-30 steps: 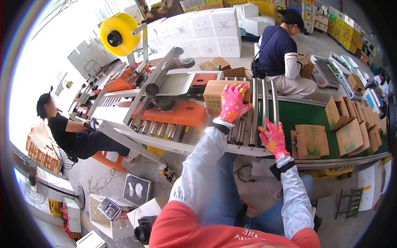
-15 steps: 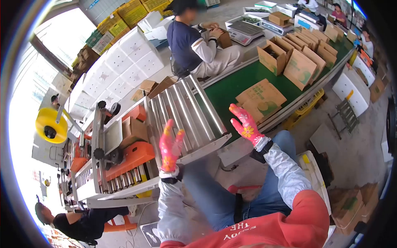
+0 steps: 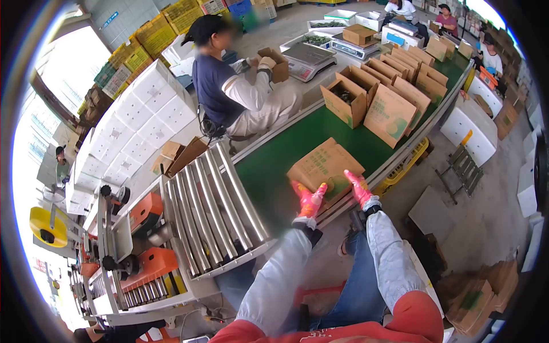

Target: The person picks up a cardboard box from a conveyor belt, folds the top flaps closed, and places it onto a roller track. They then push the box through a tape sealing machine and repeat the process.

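A brown cardboard box with green print lies on the green conveyor belt, its top flaps folded down. My left hand, in a pink flowered glove, is at the box's near left corner with thumb and fingers spread. By the near right corner is my right hand in a matching glove, fingers stretched out and overlapping the edge. Neither hand is closed round the box. Just beyond stand several cardboard boxes with raised flaps, the nearest open box showing dark contents.
A metal roller table joins the belt at left, leading to a taping machine with orange covers and a yellow tape roll. Across the belt a seated person holds a carton beside a scale. A folding stool stands right.
My view has turned right. Both hands have moved to the printed box, the left one from beside the rollers. The carton in the taping machine no longer shows.
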A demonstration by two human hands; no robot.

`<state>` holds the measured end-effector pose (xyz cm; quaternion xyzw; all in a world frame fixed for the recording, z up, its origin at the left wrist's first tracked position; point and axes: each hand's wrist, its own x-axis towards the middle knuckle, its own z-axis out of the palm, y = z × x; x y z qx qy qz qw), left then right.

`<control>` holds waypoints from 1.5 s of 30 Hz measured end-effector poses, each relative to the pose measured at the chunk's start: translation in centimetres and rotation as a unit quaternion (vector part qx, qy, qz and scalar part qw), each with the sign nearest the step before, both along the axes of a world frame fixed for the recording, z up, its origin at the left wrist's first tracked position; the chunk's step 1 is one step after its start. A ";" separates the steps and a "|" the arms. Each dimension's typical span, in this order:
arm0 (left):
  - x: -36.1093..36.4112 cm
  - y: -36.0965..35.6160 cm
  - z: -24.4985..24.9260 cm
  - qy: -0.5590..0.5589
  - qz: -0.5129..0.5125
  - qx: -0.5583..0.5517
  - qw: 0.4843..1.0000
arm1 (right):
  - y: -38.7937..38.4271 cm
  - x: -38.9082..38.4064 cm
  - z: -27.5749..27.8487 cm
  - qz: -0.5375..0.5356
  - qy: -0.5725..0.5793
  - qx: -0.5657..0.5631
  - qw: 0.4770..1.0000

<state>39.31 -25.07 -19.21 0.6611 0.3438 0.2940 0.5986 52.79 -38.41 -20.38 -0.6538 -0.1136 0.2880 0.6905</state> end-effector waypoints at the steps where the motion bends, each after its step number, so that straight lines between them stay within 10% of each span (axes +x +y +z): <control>1: 0.3 0.3 -0.7 -0.115 -0.032 -0.062 0.991 | 0.7 -0.5 0.3 0.012 -0.024 0.023 0.999; 5: -0.5 0.7 0.9 -0.177 -0.095 -0.376 0.905 | 0.1 -1.1 2.4 0.141 -0.014 0.019 0.990; 10: -2.7 1.1 -1.5 -0.264 -0.086 -0.333 0.901 | -0.9 -5.2 10.2 0.140 -0.011 0.008 0.990; 15: -8.4 -0.8 8.3 -0.335 -0.017 -0.256 0.907 | -0.2 -10.7 19.7 0.192 -0.163 0.082 0.964; 19: -14.8 1.0 11.4 -0.500 0.074 -0.183 0.843 | 6.6 -15.1 23.1 0.297 -0.414 0.136 0.850; 25: -27.0 3.5 15.3 -0.212 0.375 0.104 0.897 | 17.5 -24.1 21.0 0.407 -0.684 0.053 0.603; 28: -34.2 11.2 16.0 -0.154 0.292 0.455 0.827 | 19.2 -24.6 20.0 0.435 -0.668 0.145 0.586; 31: -36.6 12.8 19.6 -0.177 0.072 0.233 0.954 | 17.6 -25.0 23.1 0.503 -0.605 0.081 0.612; 33: -36.0 12.2 21.5 -0.117 0.102 0.190 0.969 | 17.9 -24.7 23.6 0.571 -0.346 0.184 0.721; 35: -35.0 13.8 19.8 -0.084 0.155 0.249 0.952 | 19.2 -24.9 21.6 0.517 -0.078 0.252 0.814; 36: -34.0 11.5 23.7 0.043 0.167 0.152 0.973 | 17.8 -25.6 23.2 0.429 -0.214 0.236 0.845; 37: -33.9 16.1 17.8 -0.056 0.187 0.278 0.941 | 17.5 -26.0 23.6 0.393 -0.265 0.179 0.862; 39: -32.0 14.5 20.9 0.030 0.281 0.427 0.859 | 18.0 -25.5 25.1 0.182 -0.691 0.106 0.692; 40: -31.6 17.5 18.0 -0.049 0.251 0.489 0.834 | 18.3 -25.3 25.9 0.132 -0.719 0.103 0.674; 42: -32.1 16.3 19.6 -0.216 0.089 0.078 0.969 | 18.8 -25.1 25.5 0.083 -0.719 0.089 0.684; 45: -31.8 15.7 18.6 -0.221 0.119 0.170 0.953 | 19.0 -24.6 22.1 0.022 -0.723 0.159 0.672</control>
